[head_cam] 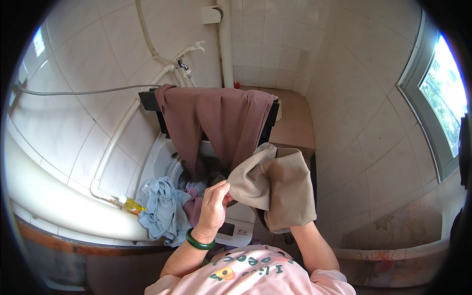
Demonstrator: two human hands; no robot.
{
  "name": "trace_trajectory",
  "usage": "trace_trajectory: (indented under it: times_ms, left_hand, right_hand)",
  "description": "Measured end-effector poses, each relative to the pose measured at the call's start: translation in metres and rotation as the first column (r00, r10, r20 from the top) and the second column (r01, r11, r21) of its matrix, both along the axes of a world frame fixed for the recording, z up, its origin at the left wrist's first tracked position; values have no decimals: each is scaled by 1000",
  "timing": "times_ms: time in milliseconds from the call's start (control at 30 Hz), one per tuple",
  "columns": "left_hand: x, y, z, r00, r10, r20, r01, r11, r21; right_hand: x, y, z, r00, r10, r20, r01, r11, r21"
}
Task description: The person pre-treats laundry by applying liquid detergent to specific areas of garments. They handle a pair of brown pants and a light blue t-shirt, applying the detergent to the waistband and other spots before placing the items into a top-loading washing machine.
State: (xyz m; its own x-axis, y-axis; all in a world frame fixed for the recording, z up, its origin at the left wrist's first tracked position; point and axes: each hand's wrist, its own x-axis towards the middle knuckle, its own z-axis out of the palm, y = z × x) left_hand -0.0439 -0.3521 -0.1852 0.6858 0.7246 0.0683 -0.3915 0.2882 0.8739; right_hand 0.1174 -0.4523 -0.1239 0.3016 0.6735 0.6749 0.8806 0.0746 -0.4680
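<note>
My left hand (214, 204), with a green bangle at the wrist, pinches the stitched hem of a khaki garment (289, 184) between thumb and fingers. The cloth is bunched over my right hand, so only the forearm shows and the fingers are hidden inside. Both hands are above the front right of a top-loading washing machine (151, 166) whose lid stands up. Over that lid hangs a mauve garment (217, 110), its lower ends dropping toward the drum. A crumpled light blue garment (162, 206) and a pink cloth (193, 210) lie on the machine's left front rim.
A bottle of yellow liquid (132, 204) stands left of the machine, beside a thick white pipe (73, 199). Taps (182, 66) and thin pipes run along the tiled wall behind. A brown ledge (293, 121) is at the back right, and a pale basin (391, 254) at the lower right.
</note>
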Motion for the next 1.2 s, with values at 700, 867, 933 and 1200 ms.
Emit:
trace_trajectory:
  times_ms: [700,867,933,1200]
  left_hand:
    - [72,-70,-137,935,-214,-282,217,976,-21]
    - [75,-91,-137,947,-85,-309,76,996,-39]
    - [58,-80,-135,909,-394,-138,275,814,-512]
    - [4,30,-48,946,-121,302,289,737,-611]
  right_hand:
    - [61,-22,11,857,140,496,-84,988,-133]
    - [116,-55,38,793,156,589,-186,983,-9]
    - [125,-77,35,857,-229,461,192,973,128]
    - [132,-126,-82,-82,-151,-985,-42,988,-148]
